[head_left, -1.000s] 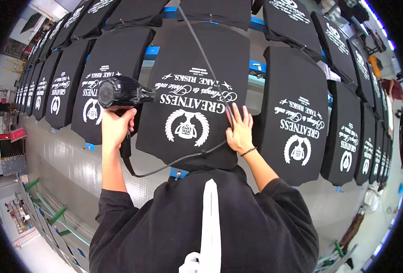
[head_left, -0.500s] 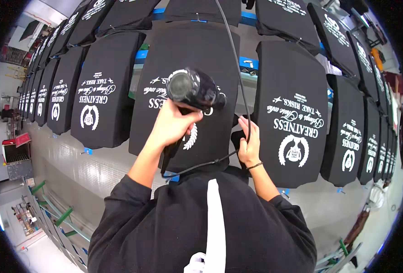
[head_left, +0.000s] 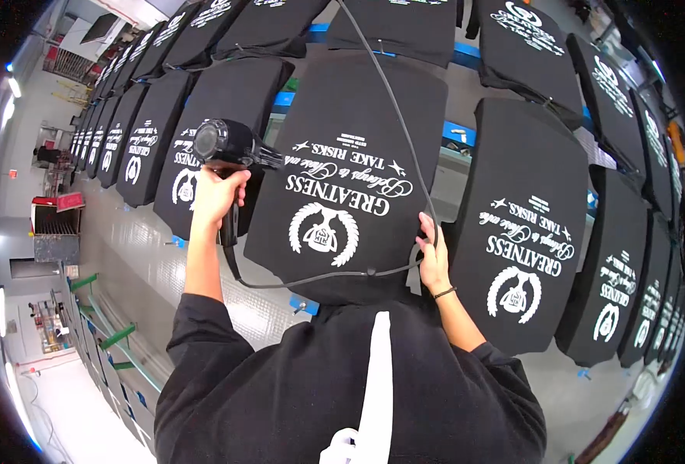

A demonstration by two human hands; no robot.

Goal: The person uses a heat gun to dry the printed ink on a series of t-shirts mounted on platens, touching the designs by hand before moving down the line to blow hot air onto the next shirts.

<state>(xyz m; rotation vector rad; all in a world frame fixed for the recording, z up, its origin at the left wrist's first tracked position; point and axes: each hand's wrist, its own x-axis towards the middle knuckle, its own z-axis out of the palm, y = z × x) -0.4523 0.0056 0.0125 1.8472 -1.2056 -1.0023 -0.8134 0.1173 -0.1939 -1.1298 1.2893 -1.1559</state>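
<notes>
While the left hand (head_left: 219,197) holds the black hair dryer (head_left: 233,145) tight by its handle, the right hand (head_left: 434,254) seems to hold the cord (head_left: 406,131) loosely, with its fingers half curled. The dryer is up at the left side of the middle shirt (head_left: 358,108), and its nose points across at the white words (head_left: 337,195). I can't tell if it is blowing.

To do this well, I think the dryer should go over the words and picture slowly and evenly, so no spot gets too much air. The nose should not bump the white part. The cord makes a big bend past the shirt's right side and then runs across its bottom end, so the right hand should lift it enough that it doesn't rub the print.
</notes>
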